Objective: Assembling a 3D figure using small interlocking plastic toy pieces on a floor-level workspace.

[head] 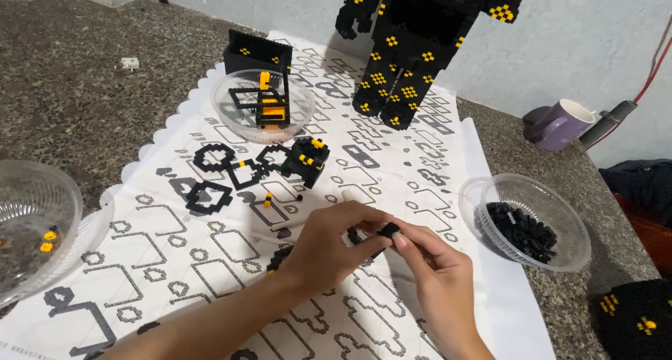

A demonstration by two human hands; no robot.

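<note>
Between the fingertips of the left hand (pixel 329 244) and right hand (pixel 437 265), pinched shut, sits a small black block piece (pixel 374 235), held over the paper plan (pixel 392 192) for matching shapes.

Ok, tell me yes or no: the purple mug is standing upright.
No, the purple mug lies on its side on the stone counter, its white opening facing right.

- Table (pixel 84 115): looking like rough, speckled stone.
- Instruction sheet (pixel 392 185): showing as matt printed paper.
- Bowl (pixel 560 213): appearing as clear, glossy plastic.
- Black bricks (pixel 521 230): looking like studded plastic.
</note>
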